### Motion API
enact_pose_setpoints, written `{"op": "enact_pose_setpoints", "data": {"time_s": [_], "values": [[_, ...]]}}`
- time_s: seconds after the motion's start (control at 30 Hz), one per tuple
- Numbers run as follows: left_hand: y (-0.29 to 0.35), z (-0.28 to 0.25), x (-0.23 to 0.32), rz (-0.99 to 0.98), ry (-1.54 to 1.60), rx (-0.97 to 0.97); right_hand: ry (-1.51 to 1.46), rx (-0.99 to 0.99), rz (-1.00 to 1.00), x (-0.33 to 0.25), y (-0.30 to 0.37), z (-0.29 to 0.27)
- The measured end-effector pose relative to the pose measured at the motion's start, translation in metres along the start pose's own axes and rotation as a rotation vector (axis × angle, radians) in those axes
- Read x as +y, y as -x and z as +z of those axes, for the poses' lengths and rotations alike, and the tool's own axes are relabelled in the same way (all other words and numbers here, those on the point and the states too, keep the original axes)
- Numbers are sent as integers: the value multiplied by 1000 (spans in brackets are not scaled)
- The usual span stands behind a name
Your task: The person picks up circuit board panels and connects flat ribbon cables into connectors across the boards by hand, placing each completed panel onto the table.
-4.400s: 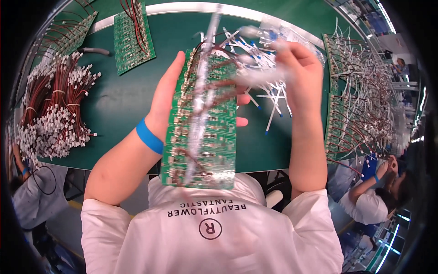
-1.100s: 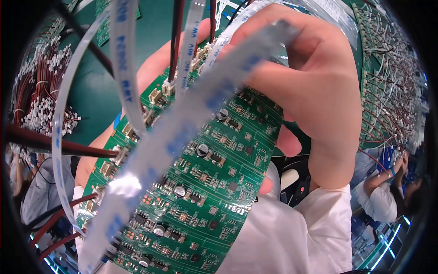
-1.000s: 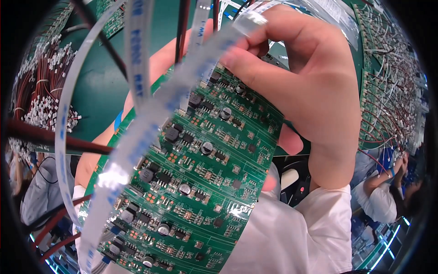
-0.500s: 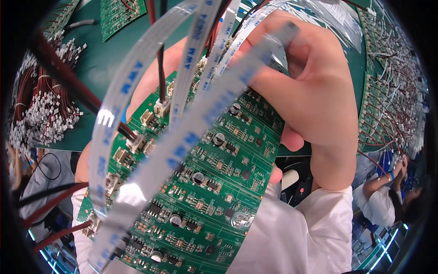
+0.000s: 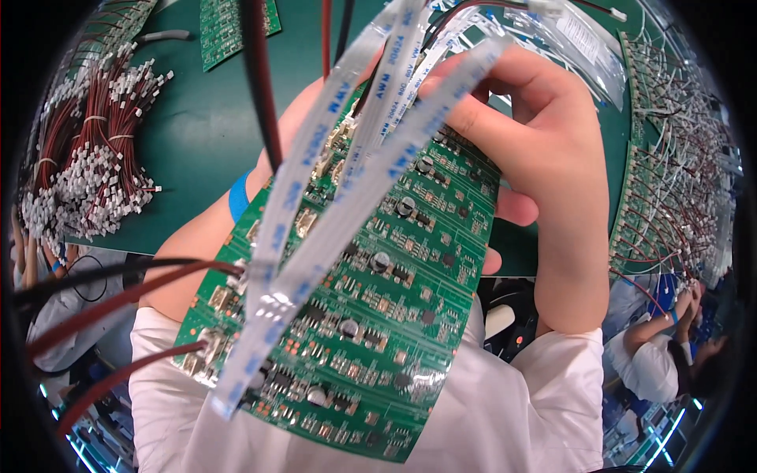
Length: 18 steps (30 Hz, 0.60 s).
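A long green circuit board panel (image 5: 441, 315), set with rows of small parts, tilts toward me in the middle. My left hand (image 5: 296, 118), with a blue band at its wrist, supports it from beneath; most of its fingers are hidden, but fingertips show past the right edge. At the far end of the panel, my right hand (image 5: 536, 118) pinches a flat white ribbon cable between thumb and index finger. Several such ribbon cables (image 5: 371, 162) arch over the panel, one crossing diagonally close to the camera. Red and black wires (image 5: 142, 292) run from white connectors along its left side.
On the green table, bundles of red-black wires with white plugs (image 5: 98, 185) lie at left, another circuit board (image 5: 236, 31) at the far side. Clear plastic bags (image 5: 579, 47) rest far right. Wired boards (image 5: 654, 173) line the right edge; another person (image 5: 654, 347) sits beyond.
The panel has shifted slightly away and shows more of its near end. The diagonal ribbon cable has swung; its near end is sharper now. My right hand still pinches at the far end.
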<state>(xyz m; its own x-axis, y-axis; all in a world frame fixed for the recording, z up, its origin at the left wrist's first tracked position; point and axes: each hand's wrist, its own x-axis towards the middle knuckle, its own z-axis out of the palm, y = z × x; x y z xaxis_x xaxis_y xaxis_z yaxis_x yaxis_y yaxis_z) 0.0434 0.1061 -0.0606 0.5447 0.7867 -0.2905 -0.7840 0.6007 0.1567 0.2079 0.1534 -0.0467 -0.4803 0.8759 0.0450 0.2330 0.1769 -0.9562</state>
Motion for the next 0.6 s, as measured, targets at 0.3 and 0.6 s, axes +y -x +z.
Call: {"op": "enact_pose_setpoints", "data": {"time_s": [0.3, 0.6], "values": [[-6, -9, 10, -105, 162, -161, -59, 107, 97, 8, -5, -7], [-16, -29, 19, -52, 69, -332, -139, 215, 126, 7, -6, -1]]}}
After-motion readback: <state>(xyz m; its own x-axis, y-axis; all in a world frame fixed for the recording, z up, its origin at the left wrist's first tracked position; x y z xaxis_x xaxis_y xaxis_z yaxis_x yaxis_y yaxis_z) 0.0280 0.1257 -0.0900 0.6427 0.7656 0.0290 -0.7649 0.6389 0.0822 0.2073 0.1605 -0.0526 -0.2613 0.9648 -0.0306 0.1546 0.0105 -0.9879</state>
